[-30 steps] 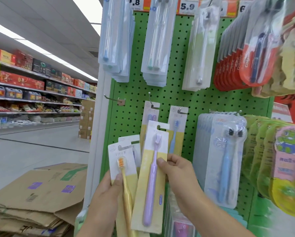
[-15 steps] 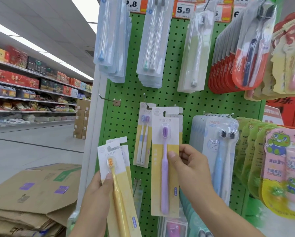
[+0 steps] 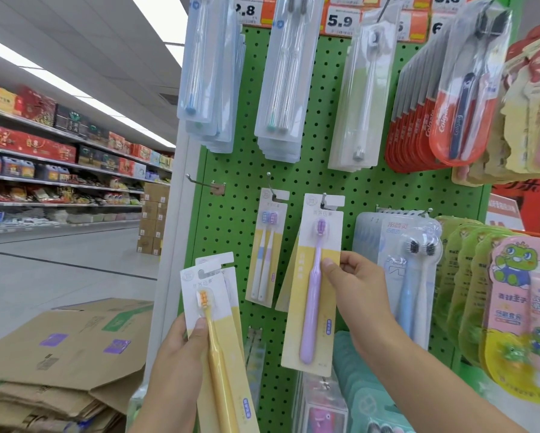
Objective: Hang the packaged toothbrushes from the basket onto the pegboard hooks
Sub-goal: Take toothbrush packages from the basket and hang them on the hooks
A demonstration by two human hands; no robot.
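Both hands are holding carded toothbrush packs in front of the green pegboard point(image 3: 231, 182). Left hand point(image 3: 181, 348) is gripping a small fan of packs at their lower half, thumb pressed on the front card; the front one is the orange toothbrush pack point(image 3: 214, 323), with at least one more card showing behind it, the exact count not being readable. Right hand point(image 3: 356, 282) is pinching the purple toothbrush pack point(image 3: 312, 282) at its right edge, thumb on the front and fingers curled behind. That pack's hang slot is sitting at the tip of the middle hook point(image 3: 324, 198); whether it is fully seated cannot be told. Another card is hanging behind it, tilted.

At far left, flattened cardboard boxes point(image 3: 59, 354) are lying stacked, with store shelving point(image 3: 59, 157) beyond the aisle. On the board, one bare hook point(image 3: 199, 182) is projecting at the left edge. Beside it, one twin-brush pack point(image 3: 267, 251) is hanging from its own hook, just left of the purple pack. Above, three stacks of clear blister packs point(image 3: 278, 89) are hanging under price tags point(image 3: 340, 20). To the right, a row of red packs point(image 3: 418, 120), a blue-brush blister stack point(image 3: 403, 276) just behind the right hand, and green-frog children's packs point(image 3: 512, 292) are crowding the board's edge.
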